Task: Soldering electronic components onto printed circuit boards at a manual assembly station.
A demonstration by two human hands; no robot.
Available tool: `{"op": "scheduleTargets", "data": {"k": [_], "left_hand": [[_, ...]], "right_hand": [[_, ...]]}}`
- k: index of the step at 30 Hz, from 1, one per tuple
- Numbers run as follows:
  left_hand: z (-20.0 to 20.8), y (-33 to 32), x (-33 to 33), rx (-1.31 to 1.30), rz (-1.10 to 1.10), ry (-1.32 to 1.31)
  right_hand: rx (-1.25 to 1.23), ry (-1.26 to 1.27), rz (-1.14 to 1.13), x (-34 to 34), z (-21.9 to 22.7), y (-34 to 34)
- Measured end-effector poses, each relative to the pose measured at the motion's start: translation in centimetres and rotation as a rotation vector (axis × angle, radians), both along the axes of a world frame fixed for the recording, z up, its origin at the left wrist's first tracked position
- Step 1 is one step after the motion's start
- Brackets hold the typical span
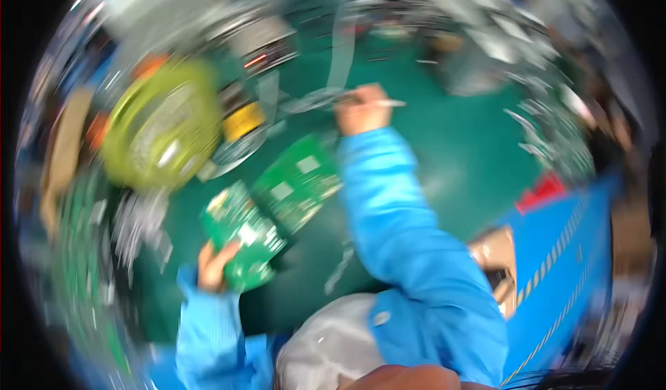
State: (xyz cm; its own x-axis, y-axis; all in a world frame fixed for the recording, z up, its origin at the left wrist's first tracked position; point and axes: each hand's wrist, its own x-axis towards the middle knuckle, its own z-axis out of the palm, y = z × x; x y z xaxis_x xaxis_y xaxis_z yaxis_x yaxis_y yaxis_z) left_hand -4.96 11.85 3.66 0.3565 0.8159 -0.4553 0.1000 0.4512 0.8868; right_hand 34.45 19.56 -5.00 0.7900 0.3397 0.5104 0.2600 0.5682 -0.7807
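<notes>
The left hand [216,265] grips a green circuit board [244,234] by its lower corner, fingers closed on the edge, holding it tilted above the green bench mat [444,147]. A second green board [297,182] lies just beyond it, and the two seem to overlap at one corner, though motion blur makes that hard to confirm. The right hand [362,110], reaching forward in a blue sleeve [409,237], is closed around a thin pale tool [378,102] (a pen-like rod, possibly a soldering iron or brush) whose tip points right. A yellow-green basket [163,123] sits to the left, with a yellow-labelled roll [243,121] beside it. With the held board pinched only at a corner, it could twist or slip onto the board beneath, and the extended sleeve could drag across that lying board and shift it
</notes>
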Motion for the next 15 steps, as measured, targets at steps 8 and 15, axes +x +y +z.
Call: {"op": "scheduleTargets", "data": {"k": [8,15], "left_hand": [[-5.3,1.5,2.6,0.077,-0.219,-0.082],[-4.8,1.6,1.4,0.079,-0.169,-0.181]], "right_hand": [[0.410,0.940,0.705,0.6,0.8,0.1],[0.371,0.972,0.713,0.3,0.3,0.2]]}}
